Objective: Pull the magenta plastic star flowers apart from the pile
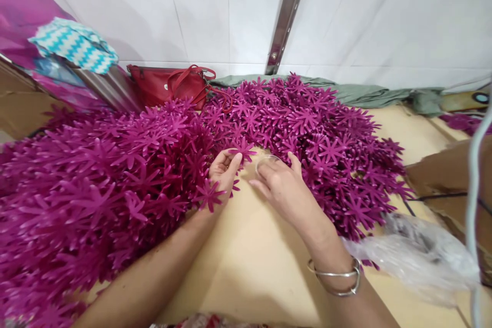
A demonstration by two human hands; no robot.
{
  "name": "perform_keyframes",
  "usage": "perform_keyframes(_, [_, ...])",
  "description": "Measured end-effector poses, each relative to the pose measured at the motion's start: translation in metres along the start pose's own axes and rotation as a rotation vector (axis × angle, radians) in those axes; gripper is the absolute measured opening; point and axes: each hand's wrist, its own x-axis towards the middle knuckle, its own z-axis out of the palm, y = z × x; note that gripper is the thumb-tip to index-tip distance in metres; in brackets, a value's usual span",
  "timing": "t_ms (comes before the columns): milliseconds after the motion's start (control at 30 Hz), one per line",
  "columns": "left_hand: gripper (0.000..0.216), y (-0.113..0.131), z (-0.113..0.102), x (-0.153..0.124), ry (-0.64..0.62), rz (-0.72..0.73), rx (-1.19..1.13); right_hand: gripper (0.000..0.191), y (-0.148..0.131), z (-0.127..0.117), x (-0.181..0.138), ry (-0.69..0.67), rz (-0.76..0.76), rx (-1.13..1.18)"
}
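My left hand [223, 170] pinches a magenta plastic flower [243, 149] between thumb and fingers, at the edge of a big heap of the same flowers [100, 184]. A second heap of flowers [307, 128] lies behind and to the right. My right hand [282, 187], with metal bangles [338, 279] on the wrist, is curled beside a small clear round dish or lid [268, 160]. Its fingers touch the rim; whether it grips it is unclear.
A beige tabletop [246, 256] lies under both arms. A red handbag [169, 84] and a green cloth [365, 93] sit at the back by the white tiled wall. A crumpled clear plastic bag [418, 253] is at right, cardboard [453, 179] beyond it.
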Motion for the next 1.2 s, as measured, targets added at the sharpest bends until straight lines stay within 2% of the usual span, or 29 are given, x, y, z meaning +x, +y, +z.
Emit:
perform_keyframes(167, [0.030, -0.002, -0.003, 0.000, 0.075, 0.086, -0.007, 0.011, 0.010, 0.004, 0.010, -0.021, -0.052, 0.003])
perform_keyframes(300, [0.030, 0.004, -0.004, -0.005, 0.133, 0.149, 0.053, 0.016, 0.019, 0.024, 0.033, 0.062, -0.029, 0.001])
perform_keyframes(433, [0.034, 0.011, 0.001, -0.014, 0.111, 0.213, 0.063, 0.009, 0.027, 0.036, 0.050, 0.132, -0.038, 0.074])
perform_keyframes(567, [0.031, 0.019, 0.012, -0.034, 0.019, 0.216, 0.073, 0.023, 0.032, 0.025, 0.045, 0.220, -0.085, 0.194])
perform_keyframes(667, [0.026, 0.022, 0.021, -0.048, -0.011, 0.190, 0.071, 0.022, 0.027, 0.005, 0.029, 0.245, -0.099, 0.213])
perform_keyframes(700, [0.026, 0.021, 0.023, -0.051, -0.021, 0.172, 0.074, 0.022, 0.023, -0.002, 0.023, 0.283, -0.077, 0.218])
perform_keyframes(767, [0.025, 0.018, 0.024, -0.055, -0.042, 0.121, 0.087, 0.030, 0.011, -0.011, 0.009, 0.462, 0.002, 0.263])
perform_keyframes(833, [0.023, 0.014, 0.020, -0.055, -0.060, 0.066, 0.084, 0.036, -0.004, -0.009, -0.004, 0.607, 0.023, 0.316])
perform_keyframes(900, [0.021, 0.010, 0.011, -0.055, -0.075, 0.019, 0.059, 0.042, -0.017, 0.002, -0.015, 0.521, -0.120, 0.296])
perform_keyframes(967, [0.021, 0.007, 0.000, -0.054, -0.082, -0.008, 0.029, 0.049, -0.026, 0.019, -0.023, 0.413, -0.171, 0.220])
perform_keyframes(1067, [0.022, 0.007, -0.012, -0.053, -0.098, -0.029, 0.004, 0.059, -0.029, 0.037, -0.030, 0.425, -0.190, 0.189])
perform_keyframes(1200, [0.022, 0.007, -0.016, -0.052, -0.156, -0.057, -0.011, 0.064, -0.024, 0.041, -0.031, 0.415, -0.198, 0.170])
